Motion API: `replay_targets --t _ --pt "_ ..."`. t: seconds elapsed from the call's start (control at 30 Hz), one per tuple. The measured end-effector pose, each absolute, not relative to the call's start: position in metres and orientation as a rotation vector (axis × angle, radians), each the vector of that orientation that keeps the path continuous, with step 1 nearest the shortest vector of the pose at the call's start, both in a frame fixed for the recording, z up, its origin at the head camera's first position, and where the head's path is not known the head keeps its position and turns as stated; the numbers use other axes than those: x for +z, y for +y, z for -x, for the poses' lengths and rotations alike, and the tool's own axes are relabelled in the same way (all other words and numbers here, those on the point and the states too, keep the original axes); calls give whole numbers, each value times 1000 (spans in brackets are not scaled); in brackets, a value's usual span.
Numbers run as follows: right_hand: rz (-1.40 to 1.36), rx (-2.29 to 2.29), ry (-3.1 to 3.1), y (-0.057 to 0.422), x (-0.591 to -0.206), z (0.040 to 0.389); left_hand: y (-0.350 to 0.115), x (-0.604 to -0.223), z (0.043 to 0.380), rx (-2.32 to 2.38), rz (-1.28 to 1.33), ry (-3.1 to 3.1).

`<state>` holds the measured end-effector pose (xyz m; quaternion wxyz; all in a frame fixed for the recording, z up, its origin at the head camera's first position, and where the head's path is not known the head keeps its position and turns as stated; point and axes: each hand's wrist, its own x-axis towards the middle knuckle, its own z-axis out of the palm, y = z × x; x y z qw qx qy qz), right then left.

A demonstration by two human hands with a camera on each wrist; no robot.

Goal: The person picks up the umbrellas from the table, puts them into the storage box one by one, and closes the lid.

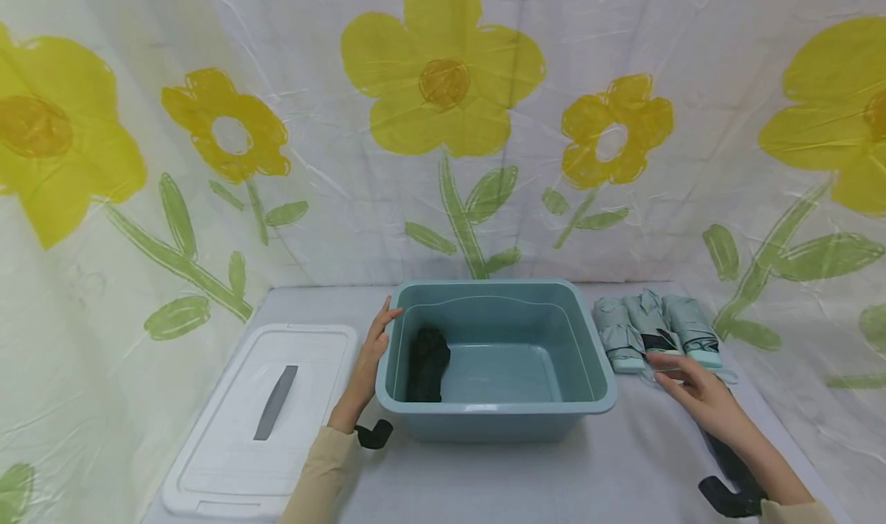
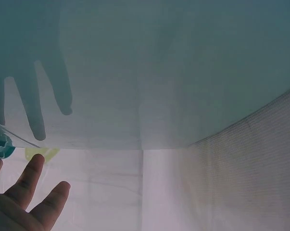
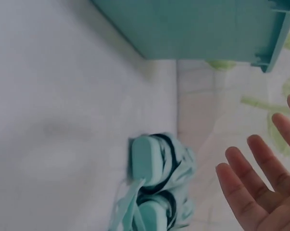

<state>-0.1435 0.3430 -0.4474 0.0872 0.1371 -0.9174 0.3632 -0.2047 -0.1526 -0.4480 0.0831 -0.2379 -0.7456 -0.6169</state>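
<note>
A blue-green plastic storage bin (image 1: 494,425) stands open in the middle of the table. My left hand (image 1: 367,362) touches its left rim, fingers extended; the left wrist view shows its fingers (image 2: 27,185) beside the bin wall. Inside the bin, at the left end, lies a dark soft bundle (image 1: 428,366) whose kind I cannot tell. Three folded pale-teal umbrellas (image 1: 651,320) lie side by side to the bin's right. My right hand (image 1: 709,405) hovers by their near ends, empty, fingers apart. In the right wrist view, two umbrella ends (image 3: 147,161) with a strap show.
A white lid (image 1: 214,439) with a grey handle (image 1: 275,402) lies flat to the left of the bin. Behind the table (image 1: 484,485) hangs a pale curtain (image 1: 318,224) printed with yellow flowers.
</note>
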Motion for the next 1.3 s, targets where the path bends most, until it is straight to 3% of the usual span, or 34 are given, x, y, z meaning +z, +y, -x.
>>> replay_targets --t 0.63,0.97,1.3 --pt "-339 845 -2779 371 -466 129 -153 -448 207 -1848 719 -2214" --pt "-469 665 -2649 382 -480 127 -152 -448 206 -1840 712 -2221" --pt "-372 582 -2813 395 -490 118 -154 -451 206 -1834 705 -2236"
